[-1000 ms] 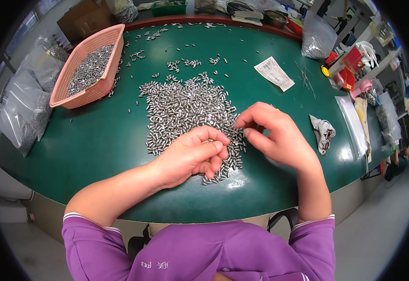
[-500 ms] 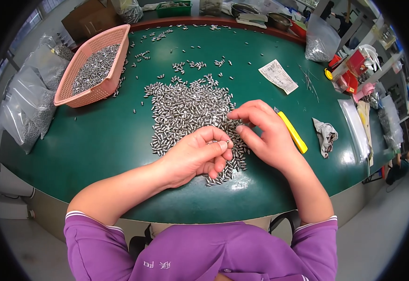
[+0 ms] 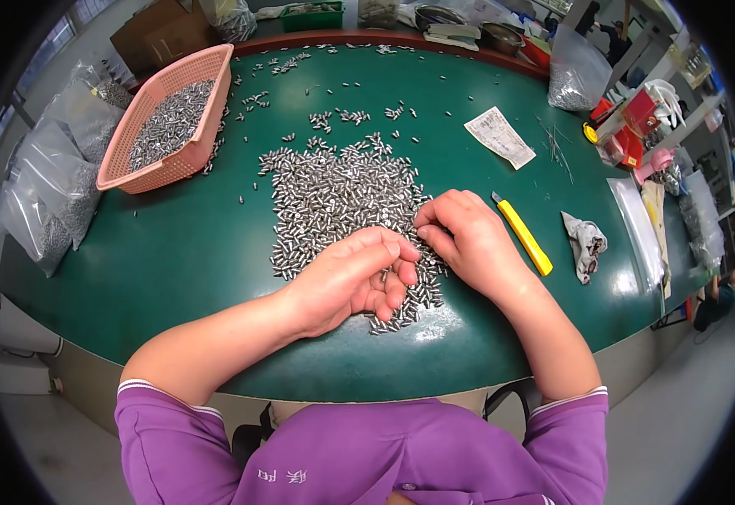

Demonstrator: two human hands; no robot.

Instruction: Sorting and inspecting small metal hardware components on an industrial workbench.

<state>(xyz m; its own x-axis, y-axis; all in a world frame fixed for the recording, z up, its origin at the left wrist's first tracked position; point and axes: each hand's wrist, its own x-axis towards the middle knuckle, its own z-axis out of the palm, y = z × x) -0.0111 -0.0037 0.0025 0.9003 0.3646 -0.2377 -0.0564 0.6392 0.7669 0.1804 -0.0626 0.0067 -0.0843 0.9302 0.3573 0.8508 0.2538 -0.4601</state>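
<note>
A broad heap of small silvery metal pins point(image 3: 334, 189) lies spread over the green table. My left hand point(image 3: 352, 278) rests palm inward at the heap's near edge. Its thumb presses toward the curled index finger, and whatever sits between them is too small to make out. Just to its right, my right hand point(image 3: 472, 240) reaches down over the heap's right side. Thumb and forefinger meet in a pinch close to the left fingertips; the pinched spot is hidden among the pins.
A pink plastic basket point(image 3: 161, 172) full of similar pins stands at the far left, beside clear bags point(image 3: 47, 210) of parts. Right of my right hand lies a yellow utility knife point(image 3: 525, 238), then a crumpled cloth point(image 3: 584, 244). A paper slip point(image 3: 500, 137) lies farther back.
My right hand's thumb and forefinger have closed from a spread pose into a pinch. The small piece seen at my left fingertips no longer shows clearly. The left arm has hardly moved.
</note>
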